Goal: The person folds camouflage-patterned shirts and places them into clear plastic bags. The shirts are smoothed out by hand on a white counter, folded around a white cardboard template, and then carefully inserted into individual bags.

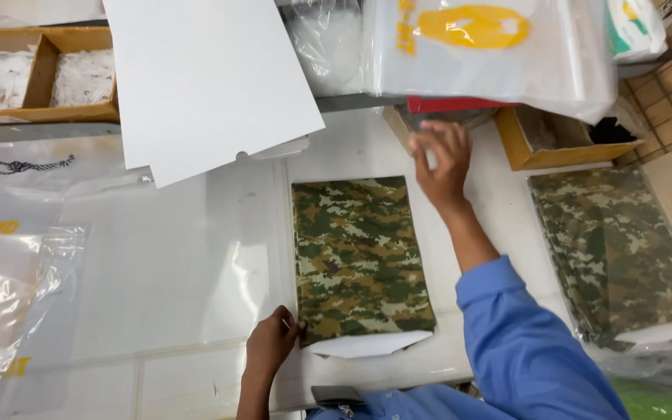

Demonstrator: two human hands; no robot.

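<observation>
The left hand [272, 342] pinched the near left corner of the folded camouflage cloth [358, 257], which lay flat mid-table. Beyond the cloth's far right corner the right hand [439, 159] hovered, fingers loosely spread, before a cardboard box [554, 148]
</observation>
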